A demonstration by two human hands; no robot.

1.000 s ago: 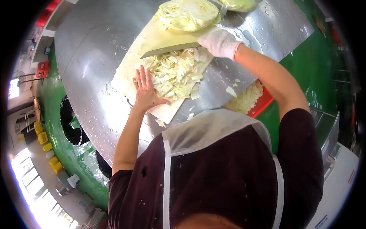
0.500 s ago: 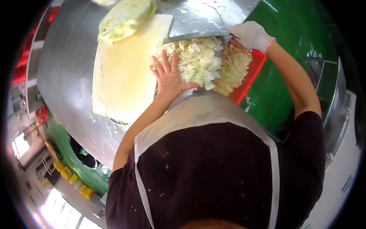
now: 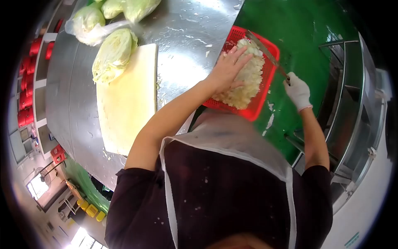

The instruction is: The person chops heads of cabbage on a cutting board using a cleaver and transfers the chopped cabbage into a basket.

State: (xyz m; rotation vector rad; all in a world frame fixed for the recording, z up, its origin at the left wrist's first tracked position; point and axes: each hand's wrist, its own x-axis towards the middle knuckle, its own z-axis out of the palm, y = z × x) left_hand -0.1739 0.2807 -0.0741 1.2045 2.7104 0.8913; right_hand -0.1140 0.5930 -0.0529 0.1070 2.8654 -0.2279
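A red basket (image 3: pixel 258 108) holds a heap of chopped pale cabbage (image 3: pixel 252 85). My bare left hand (image 3: pixel 226 72) lies over the near-left side of that heap, fingers spread, its palm hidden from view. In a white glove, my right hand (image 3: pixel 297 92) grips the handle of a large knife (image 3: pixel 268 54). The blade slants up and left across the basket's right rim, its tip near the far side of the pile. On the steel table, a cut cabbage (image 3: pixel 112 56) rests on the far end of the white cutting board (image 3: pixel 126 112).
Several cabbages, some in clear plastic bags (image 3: pixel 93 33), sit at the far left of the steel table (image 3: pixel 182 45). Green wet floor (image 3: pixel 290 25) lies beyond the table's right edge. A metal rack (image 3: pixel 346 91) stands at the right. Yellow containers (image 3: pixel 91 211) are low at the left.
The sliced cabbage at the table's edge has gone into the red basket. My left hand moved right, from the table to over the basket. My right hand moved down and right with the knife.
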